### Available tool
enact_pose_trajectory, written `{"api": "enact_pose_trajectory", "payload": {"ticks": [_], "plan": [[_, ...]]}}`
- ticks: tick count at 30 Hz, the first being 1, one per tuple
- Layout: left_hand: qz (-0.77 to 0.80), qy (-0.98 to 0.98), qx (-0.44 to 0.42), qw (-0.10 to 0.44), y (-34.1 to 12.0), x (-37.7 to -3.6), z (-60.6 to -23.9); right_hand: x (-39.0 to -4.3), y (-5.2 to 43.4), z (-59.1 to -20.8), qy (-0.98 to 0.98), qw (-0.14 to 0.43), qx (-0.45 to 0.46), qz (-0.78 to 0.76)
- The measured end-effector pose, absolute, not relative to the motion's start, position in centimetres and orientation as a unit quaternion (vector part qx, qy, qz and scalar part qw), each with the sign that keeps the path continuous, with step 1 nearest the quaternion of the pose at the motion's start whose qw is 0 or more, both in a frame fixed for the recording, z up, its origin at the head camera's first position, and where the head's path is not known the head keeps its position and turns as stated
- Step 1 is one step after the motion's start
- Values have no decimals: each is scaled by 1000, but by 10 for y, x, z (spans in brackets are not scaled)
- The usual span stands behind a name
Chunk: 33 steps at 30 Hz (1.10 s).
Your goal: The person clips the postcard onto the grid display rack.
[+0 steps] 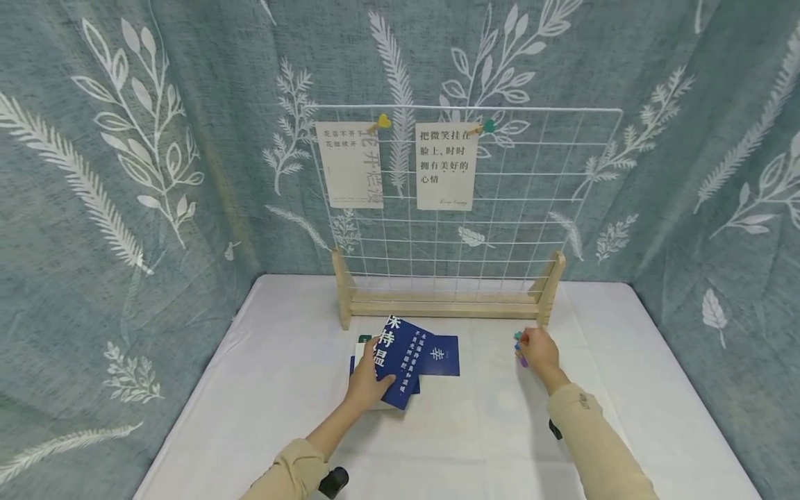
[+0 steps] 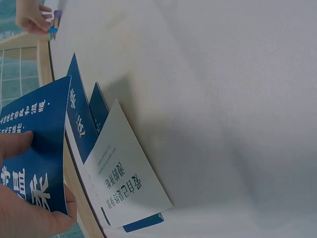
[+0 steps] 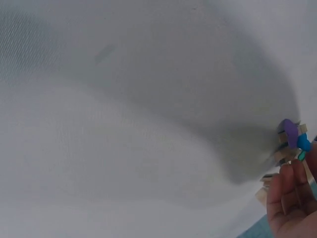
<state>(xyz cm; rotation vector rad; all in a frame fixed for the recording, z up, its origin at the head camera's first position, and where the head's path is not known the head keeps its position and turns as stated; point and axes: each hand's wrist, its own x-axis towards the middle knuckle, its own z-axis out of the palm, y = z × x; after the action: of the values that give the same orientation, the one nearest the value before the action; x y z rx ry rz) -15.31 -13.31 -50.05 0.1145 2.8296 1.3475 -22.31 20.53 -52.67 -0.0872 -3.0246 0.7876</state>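
Observation:
My left hand point(image 1: 365, 380) grips a dark blue card point(image 1: 406, 357) with white lettering, thumb across its face and fingers behind. Beneath it on the table lie more cards: a blue one point(image 1: 445, 355) sticks out to the right, and a white card point(image 2: 130, 178) shows in the left wrist view. Over at the right, my right hand point(image 1: 540, 351) has its fingers bent among small wooden clips with coloured tops, including a purple clip point(image 3: 290, 133) and a blue clip point(image 3: 303, 143). Fingertips are right at the clips; I cannot tell whether they pinch one.
A white wire grid point(image 1: 500, 229) stands at the back in a wooden base point(image 1: 444, 309). Two cream cards hang on it: the left card point(image 1: 350, 173) by a yellow-topped clip point(image 1: 384, 121), the right card point(image 1: 445, 187) by a green-topped clip point(image 1: 488, 126). Patterned curtains surround the white table point(image 1: 281, 333).

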Motion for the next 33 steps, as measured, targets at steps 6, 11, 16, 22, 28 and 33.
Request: {"api": "enact_pose_trajectory", "payload": {"ticks": [6,11,16,22,28,33], "plan": [[432,901,38,-6,-130,-153,-498,-221,207,-533,-971,-1,-33,236],[431,902,36,-8,-125,-153,-497,-219,208,-536,-975,0,-37,219],[441,897,27,1,-119,-154,-494,-218,207,-538,-979,23,-36,199],[459,888,19,4,-116,-155,-490,-219,206,-535,-978,41,-26,204],[468,883,27,9,-114,-156,-488,-219,204,-536,-975,39,-29,216],[477,878,33,14,-111,-156,-488,-217,202,-537,-972,53,-31,229]]}}
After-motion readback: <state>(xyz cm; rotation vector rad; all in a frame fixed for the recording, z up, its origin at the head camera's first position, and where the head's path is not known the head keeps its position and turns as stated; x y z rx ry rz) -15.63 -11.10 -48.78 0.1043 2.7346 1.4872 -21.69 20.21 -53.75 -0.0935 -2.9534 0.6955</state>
